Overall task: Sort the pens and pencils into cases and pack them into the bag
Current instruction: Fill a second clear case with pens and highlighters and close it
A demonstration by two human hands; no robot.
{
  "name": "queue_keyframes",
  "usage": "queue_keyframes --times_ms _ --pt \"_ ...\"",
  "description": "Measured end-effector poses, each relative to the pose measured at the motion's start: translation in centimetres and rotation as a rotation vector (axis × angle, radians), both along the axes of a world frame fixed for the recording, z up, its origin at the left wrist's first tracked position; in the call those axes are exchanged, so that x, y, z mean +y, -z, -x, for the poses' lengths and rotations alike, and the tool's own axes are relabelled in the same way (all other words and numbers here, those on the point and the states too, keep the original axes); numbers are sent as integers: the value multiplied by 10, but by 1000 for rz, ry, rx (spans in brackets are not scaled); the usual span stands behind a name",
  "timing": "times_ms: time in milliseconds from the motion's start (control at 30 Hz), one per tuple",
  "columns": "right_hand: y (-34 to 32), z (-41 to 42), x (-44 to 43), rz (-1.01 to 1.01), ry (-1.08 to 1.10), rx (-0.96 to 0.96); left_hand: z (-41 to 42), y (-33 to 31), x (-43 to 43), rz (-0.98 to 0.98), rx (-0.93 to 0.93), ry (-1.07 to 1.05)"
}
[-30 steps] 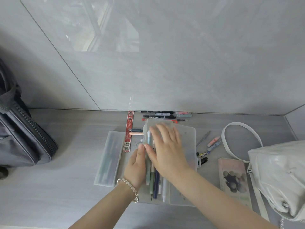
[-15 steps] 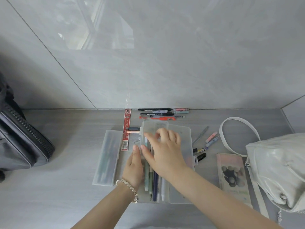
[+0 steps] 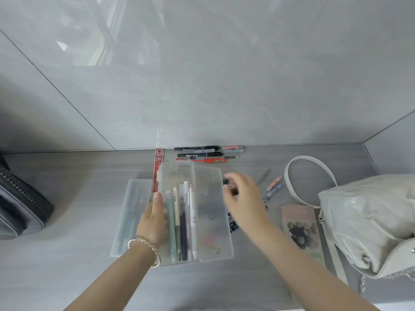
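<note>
— What's in the cases?
— The open case (image 3: 213,198), mid-bench, holds several pens (image 3: 182,221) in its left half. A closed case (image 3: 132,216) lies just left of it. Loose pens (image 3: 202,154) line the back edge, and the white bag (image 3: 368,221) sits at the right edge.
— And the hands?
— The left hand (image 3: 155,221) rests straight-fingered against the open case's left wall. The right hand (image 3: 242,198), blurred, hovers beside the lid with its fingers loosely spread.

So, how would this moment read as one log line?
left hand: rests on open case | right hand: blurred, near loose pens | stage: sorting
</note>
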State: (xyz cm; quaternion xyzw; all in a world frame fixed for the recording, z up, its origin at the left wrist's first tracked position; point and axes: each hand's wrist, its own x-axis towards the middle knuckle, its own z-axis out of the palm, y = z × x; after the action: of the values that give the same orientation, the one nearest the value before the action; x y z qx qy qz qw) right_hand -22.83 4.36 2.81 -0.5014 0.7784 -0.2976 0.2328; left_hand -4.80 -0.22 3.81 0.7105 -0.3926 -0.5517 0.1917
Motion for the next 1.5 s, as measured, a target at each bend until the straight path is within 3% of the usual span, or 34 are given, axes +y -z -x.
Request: queue_keyframes --times_ms 67,167,333,533,767,867,933,1033,1100,1300,1500 --pt "14 35 5 -248 24 70 -5 2 -4 -12 -13 -35" --pt "29 65 11 -468 -212 260 -12 1 -7 -16 -41 -55" --pt "36 71 1 -537 -665 562 -16 -5 -3 -3 -35 -80" --pt "39 74 -16 -618 -766 717 -23 0 0 -14 -30 -93" --pt "17 85 -14 -471 -630 468 -27 1 -1 -39 -33 -133" --pt "-19 76 -7 -249 -422 167 -27 1 0 -43 -12 -158" --pt "-49 60 -2 -104 -295 -142 -24 -2 2 -41 -8 -154" --pt "-86 28 0 65 -241 -537 -16 -4 7 -57 2 -141" --pt "-94 8 -4 61 -256 -642 -10 -5 10 -67 33 -115" --pt "-73 -34 -24 -239 -438 -427 3 -7 19 -27 94 28" --pt "-52 -56 -15 -139 -462 -286 9 -24 27 37 137 118"
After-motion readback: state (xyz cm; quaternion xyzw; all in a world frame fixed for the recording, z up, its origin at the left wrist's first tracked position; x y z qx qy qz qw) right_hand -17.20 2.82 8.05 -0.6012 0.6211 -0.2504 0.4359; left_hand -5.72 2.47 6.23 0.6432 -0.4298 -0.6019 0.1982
